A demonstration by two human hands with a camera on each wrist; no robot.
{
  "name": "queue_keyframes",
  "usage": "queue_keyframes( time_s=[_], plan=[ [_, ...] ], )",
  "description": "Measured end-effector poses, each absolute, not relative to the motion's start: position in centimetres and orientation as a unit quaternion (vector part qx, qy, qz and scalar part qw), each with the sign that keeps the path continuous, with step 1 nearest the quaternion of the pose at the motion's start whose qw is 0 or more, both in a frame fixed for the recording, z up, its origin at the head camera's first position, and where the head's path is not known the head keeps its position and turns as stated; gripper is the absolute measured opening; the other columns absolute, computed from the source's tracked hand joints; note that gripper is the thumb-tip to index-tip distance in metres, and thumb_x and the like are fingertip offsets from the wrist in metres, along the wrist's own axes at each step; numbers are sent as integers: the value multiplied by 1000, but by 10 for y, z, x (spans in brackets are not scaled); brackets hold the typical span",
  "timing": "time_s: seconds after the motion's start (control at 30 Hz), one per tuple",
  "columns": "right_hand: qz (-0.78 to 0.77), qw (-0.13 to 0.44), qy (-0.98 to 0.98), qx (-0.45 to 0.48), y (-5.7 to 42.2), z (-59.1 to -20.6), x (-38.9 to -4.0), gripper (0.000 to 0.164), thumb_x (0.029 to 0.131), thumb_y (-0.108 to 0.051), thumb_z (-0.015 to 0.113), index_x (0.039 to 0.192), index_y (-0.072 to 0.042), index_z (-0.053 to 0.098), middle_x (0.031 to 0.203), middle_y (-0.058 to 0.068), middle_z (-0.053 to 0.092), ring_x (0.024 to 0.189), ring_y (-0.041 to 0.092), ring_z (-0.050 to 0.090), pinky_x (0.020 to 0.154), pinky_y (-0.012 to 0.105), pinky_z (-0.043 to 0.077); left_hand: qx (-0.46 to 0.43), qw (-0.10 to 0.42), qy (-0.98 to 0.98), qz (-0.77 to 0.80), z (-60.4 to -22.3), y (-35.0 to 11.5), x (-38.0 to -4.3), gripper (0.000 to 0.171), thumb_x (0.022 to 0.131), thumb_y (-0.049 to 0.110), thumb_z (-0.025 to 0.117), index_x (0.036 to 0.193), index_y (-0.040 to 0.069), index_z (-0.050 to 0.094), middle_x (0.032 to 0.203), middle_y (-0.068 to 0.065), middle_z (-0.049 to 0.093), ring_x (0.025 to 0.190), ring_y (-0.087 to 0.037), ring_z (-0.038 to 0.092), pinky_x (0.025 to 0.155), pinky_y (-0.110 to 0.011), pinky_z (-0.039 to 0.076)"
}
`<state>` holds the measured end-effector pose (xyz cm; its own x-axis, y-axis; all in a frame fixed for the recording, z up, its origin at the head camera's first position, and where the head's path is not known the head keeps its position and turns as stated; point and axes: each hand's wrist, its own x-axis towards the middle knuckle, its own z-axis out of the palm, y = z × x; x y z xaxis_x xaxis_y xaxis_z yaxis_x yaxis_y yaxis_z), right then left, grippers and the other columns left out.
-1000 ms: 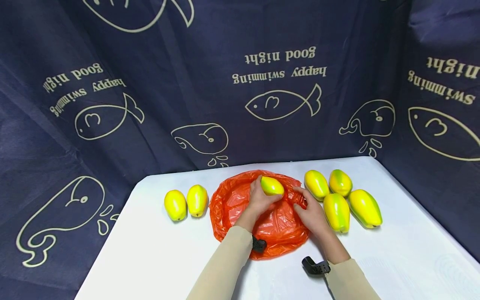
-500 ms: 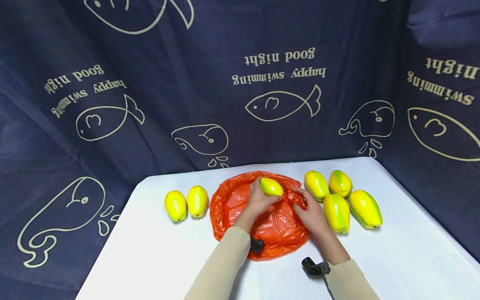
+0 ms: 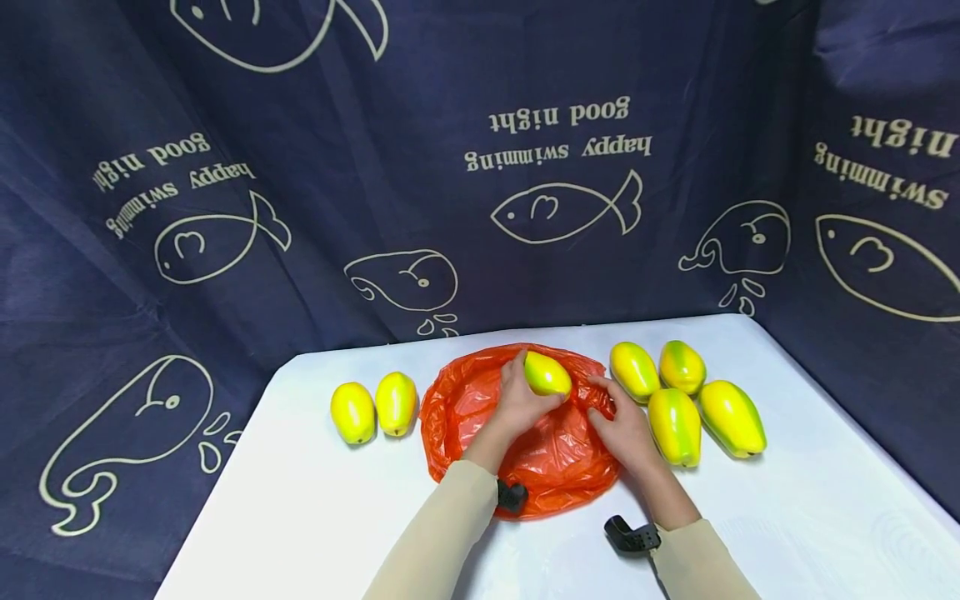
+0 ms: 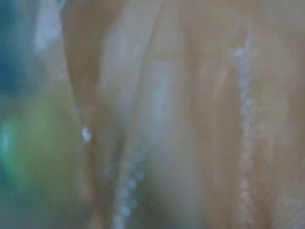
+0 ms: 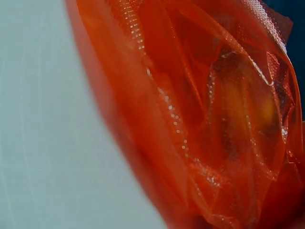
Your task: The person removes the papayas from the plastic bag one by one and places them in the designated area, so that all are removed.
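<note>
A red plastic bag (image 3: 555, 467) lies opened out at the middle of the white table. Over its far part, my left hand (image 3: 519, 398) grips a yellow-green papaya (image 3: 547, 374) between thumb and fingers. On the bag's right side, my right hand (image 3: 624, 425) pinches the gathered rim. The right wrist view is filled by the creased red bag (image 5: 157, 124), with a yellowish patch showing through it. In the left wrist view everything is blurred, with a green-yellow patch at the left edge.
Two papayas (image 3: 397, 404) lie left of the bag. Several more papayas (image 3: 673, 427) are grouped to its right, close to my right hand. A dark blue curtain (image 3: 420, 200) with fish prints hangs behind the table's far edge.
Very little: my left forearm has swung slightly left and the papaya in that hand has shifted a touch to the right. My right hand keeps its place on the bag.
</note>
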<state>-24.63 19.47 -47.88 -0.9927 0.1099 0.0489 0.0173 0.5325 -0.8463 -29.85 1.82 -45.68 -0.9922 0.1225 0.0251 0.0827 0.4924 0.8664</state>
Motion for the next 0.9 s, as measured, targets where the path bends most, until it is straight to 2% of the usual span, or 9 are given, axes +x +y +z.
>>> queue_keyframes(
  time_s=[0.3,0.73,0.9],
  plan=[
    [477,48,-877,-38,195,-477,-245,56,97,-17,55,151,-22,40,160,14,37,144,40,36,115,65,32,78,6,864,497,-448,19,-284,102,79,28,82,158,18,20,156,-10,27,134,-29,40,110,-51,46],
    [465,47,-884,-27,195,-477,-246,56,97,-17,55,151,-20,40,161,15,34,145,42,34,114,66,33,109,17,848,519,-431,3,-263,102,80,27,82,158,22,17,158,-4,23,133,-26,42,111,-50,45],
    [466,49,-883,-27,196,-480,-247,56,97,-18,55,150,-21,40,159,15,38,142,41,39,113,65,36,110,5,846,521,-426,-4,-257,103,79,25,83,158,23,17,159,-4,21,134,-27,42,112,-50,45]
  ],
)
